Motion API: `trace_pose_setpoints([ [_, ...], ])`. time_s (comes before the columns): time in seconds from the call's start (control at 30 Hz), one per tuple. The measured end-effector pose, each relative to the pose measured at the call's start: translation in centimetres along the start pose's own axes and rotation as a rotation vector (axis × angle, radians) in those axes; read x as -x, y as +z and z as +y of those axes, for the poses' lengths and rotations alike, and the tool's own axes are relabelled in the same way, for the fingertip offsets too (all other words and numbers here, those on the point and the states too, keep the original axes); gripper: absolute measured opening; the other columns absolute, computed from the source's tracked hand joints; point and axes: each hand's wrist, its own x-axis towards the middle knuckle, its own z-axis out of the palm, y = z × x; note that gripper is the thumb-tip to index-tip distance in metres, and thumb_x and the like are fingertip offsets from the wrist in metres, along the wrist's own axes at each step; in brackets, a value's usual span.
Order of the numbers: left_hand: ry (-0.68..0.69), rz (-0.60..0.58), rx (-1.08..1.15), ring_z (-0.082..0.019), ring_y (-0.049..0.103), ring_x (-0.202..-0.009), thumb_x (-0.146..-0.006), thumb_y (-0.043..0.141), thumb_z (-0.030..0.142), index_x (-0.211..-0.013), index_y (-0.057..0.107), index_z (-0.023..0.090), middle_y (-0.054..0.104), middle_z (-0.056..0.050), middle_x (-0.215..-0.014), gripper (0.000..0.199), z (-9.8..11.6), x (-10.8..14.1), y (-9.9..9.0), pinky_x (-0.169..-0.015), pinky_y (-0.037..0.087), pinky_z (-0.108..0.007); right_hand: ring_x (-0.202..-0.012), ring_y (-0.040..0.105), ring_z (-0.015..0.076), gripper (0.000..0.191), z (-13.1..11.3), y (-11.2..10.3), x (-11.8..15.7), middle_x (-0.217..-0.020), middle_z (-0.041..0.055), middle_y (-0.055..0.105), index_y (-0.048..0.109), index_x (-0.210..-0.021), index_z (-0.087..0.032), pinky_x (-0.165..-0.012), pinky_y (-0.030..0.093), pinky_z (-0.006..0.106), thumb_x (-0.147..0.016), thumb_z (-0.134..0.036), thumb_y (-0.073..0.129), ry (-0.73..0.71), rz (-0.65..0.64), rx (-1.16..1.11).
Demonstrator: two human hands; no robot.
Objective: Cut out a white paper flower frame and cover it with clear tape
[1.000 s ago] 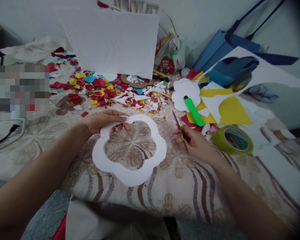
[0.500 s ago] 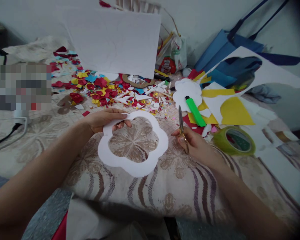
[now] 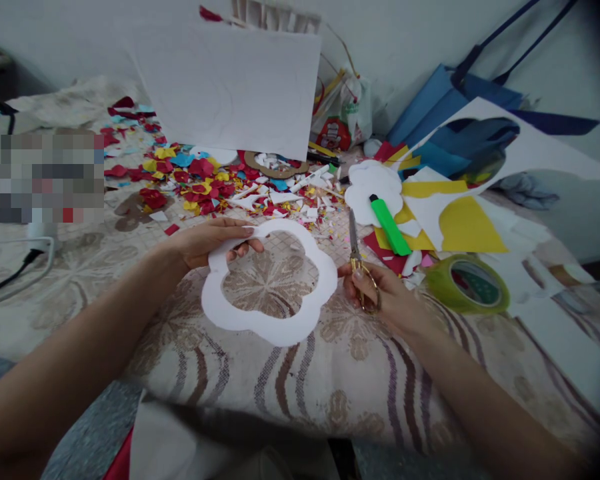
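A white paper ring (image 3: 270, 327) with a scalloped, flower-like outline is pinched at its upper left edge by my left hand (image 3: 215, 241). Through its open middle the patterned tablecloth shows. On the right, my right hand (image 3: 380, 293) grips a pair of scissors (image 3: 357, 260) with gold handles, the closed-looking blades pointing up and away from me. The ring's right edge comes close to the right-hand fingers. Beyond the scissors a green highlighter (image 3: 390, 225) rests partly on a white scalloped paper shape (image 3: 367, 187).
Coloured paper scraps (image 3: 200, 180) cover the back of the table beneath a large white sheet (image 3: 240, 93). To the right are a roll of clear tape (image 3: 443, 283), yellow paper (image 3: 475, 223), a cut-out white sheet (image 3: 555, 143) and a blue bag (image 3: 425, 100). A cable (image 3: 15, 277) lies at left.
The paper ring has turned and shifted slightly to the right. My right hand has moved a little left, tilting the scissors so their gold handles show more.
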Motion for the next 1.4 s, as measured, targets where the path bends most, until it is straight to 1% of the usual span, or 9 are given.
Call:
trace_pose_setpoints([
  [0.27, 0.024, 0.041, 0.032, -0.004, 0.045, -0.035, -0.088, 0.051, 0.011, -0.079, 0.067, 0.006, 0.058, -0.002, -0.048, 0.019, 0.1, 0.1, 1.2, -0.033, 0.037, -0.01, -0.044, 0.042, 0.0078, 0.036, 0.2, 0.9, 0.0, -0.052, -0.0044, 0.048, 0.05, -0.064, -0.019, -0.041, 0.024, 0.023, -0.078, -0.05, 0.063, 0.001, 0.003, -0.057],
  [0.4, 0.053, 0.0, 0.032, -0.004, 0.048, -0.038, -0.09, 0.049, 0.012, -0.083, 0.066, 0.005, 0.061, -0.002, -0.052, 0.021, -0.2, 0.2, 1.5, -0.036, 0.039, -0.009, -0.044, 0.041, 0.0078, 0.03, 0.5, 1.2, -0.1, -0.052, -0.0062, 0.048, 0.051, -0.067, -0.02, -0.042, 0.027, 0.023, -0.075, -0.042, 0.069, 0.01, 0.014, -0.128],
  [0.53, 0.114, 0.005, 0.129, -0.011, 0.067, -0.072, -0.095, 0.043, 0.015, -0.106, 0.062, 0.007, 0.073, -0.007, -0.085, 0.023, -0.4, -0.1, 1.4, -0.067, 0.054, -0.02, -0.043, 0.041, 0.0076, 0.03, 0.6, 1.2, -0.2, -0.05, -0.0062, 0.048, 0.049, -0.065, -0.02, -0.042, 0.028, 0.023, -0.074, -0.039, 0.069, -0.003, 0.078, -0.137],
  [0.67, 0.239, 0.092, 0.239, -0.014, 0.066, -0.096, -0.097, 0.04, 0.029, -0.11, 0.059, 0.015, 0.073, -0.004, -0.1, 0.026, -0.9, -1.1, 1.0, -0.088, 0.048, -0.028, -0.047, 0.044, 0.0083, 0.029, 0.6, 0.8, -0.7, -0.054, -0.0055, 0.049, 0.048, -0.066, -0.021, -0.044, 0.032, 0.023, -0.076, -0.04, 0.068, -0.062, 0.246, -0.167],
  [0.8, 0.251, 0.016, 0.274, -0.015, 0.065, -0.1, -0.093, 0.048, 0.03, -0.111, 0.059, 0.015, 0.073, -0.005, -0.102, 0.025, -1.5, -1.3, 1.9, -0.091, 0.047, -0.03, -0.051, 0.047, 0.0102, 0.026, 0.8, 0.4, -1.1, -0.058, -0.0049, 0.051, 0.049, -0.069, -0.022, -0.047, 0.036, 0.025, -0.076, -0.04, 0.067, -0.135, 0.358, -0.229],
  [0.93, 0.247, -0.094, 0.241, -0.021, 0.065, -0.1, -0.073, 0.075, 0.028, -0.106, 0.063, 0.013, 0.07, -0.01, -0.109, 0.038, -2.3, -0.9, 3.8, -0.091, 0.049, -0.034, -0.051, 0.048, 0.0112, 0.027, 0.9, 0.3, -1.3, -0.059, -0.0045, 0.051, 0.048, -0.069, -0.023, -0.048, 0.037, 0.027, -0.076, -0.04, 0.068, -0.143, 0.391, -0.251],
  [1.03, 0.225, -0.113, 0.203, -0.017, 0.067, -0.089, -0.065, 0.082, 0.025, -0.102, 0.066, 0.012, 0.071, -0.008, -0.101, 0.043, -2.8, -1.0, 4.8, -0.082, 0.052, -0.027, -0.051, 0.048, 0.0112, 0.028, 0.9, 0.3, -1.4, -0.058, -0.0042, 0.051, 0.048, -0.069, -0.023, -0.046, 0.037, 0.027, -0.074, -0.04, 0.07, -0.127, 0.399, -0.287],
  [1.2, 0.21, -0.109, 0.264, -0.012, 0.067, -0.076, -0.067, 0.08, 0.021, -0.093, 0.068, 0.01, 0.072, -0.007, -0.088, 0.031, -3.7, -1.7, 5.5, -0.075, 0.053, -0.022, -0.051, 0.047, 0.0113, 0.029, 0.8, 0.4, -1.5, -0.058, -0.0039, 0.05, 0.048, -0.07, -0.023, -0.046, 0.036, 0.027, -0.073, -0.041, 0.07, -0.116, 0.42, -0.312],
  [1.4, 0.141, -0.115, 0.373, -0.017, 0.07, -0.077, -0.082, 0.066, 0.031, -0.097, 0.065, 0.01, 0.073, -0.013, -0.087, 0.026, -3.6, -2.4, 6.5, -0.075, 0.056, -0.03, -0.051, 0.046, 0.0113, 0.03, 0.8, 0.0, -1.6, -0.059, -0.0036, 0.05, 0.046, -0.068, -0.023, -0.047, 0.037, 0.027, -0.076, -0.042, 0.067, -0.148, 0.409, -0.268],
])
